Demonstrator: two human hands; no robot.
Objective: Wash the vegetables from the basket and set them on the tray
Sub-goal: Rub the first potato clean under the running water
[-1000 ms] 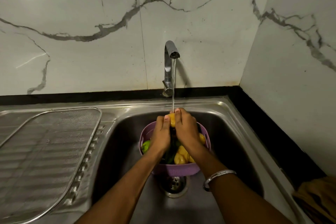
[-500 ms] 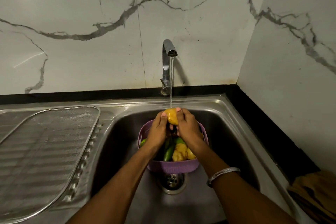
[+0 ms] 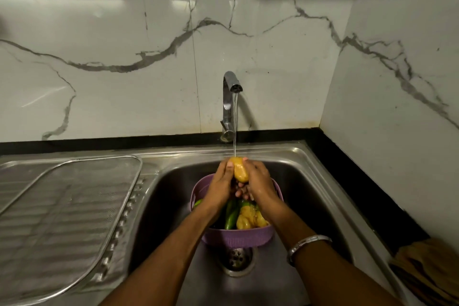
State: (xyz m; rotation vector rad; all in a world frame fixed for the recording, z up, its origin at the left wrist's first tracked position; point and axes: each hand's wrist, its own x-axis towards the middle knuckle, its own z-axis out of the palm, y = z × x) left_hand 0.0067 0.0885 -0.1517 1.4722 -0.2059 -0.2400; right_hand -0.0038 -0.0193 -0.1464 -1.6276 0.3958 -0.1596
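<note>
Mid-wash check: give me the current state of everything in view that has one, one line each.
Tap: running, stream landing on the yellow vegetable.
Yellow vegetable: held under the stream, above the basket.
Left hand: grip on the yellow vegetable.
Right hand: grip on the yellow vegetable.
Basket: in the sink, holding green and yellow vegetables.
Tray: on the drainboard, no vegetables on it.
Sink drain: unplugged.

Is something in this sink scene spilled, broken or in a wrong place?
Nothing stands out. Both hands, left and right, hold a yellow vegetable under the chrome tap's stream, above the purple plastic basket in the steel sink.
</note>
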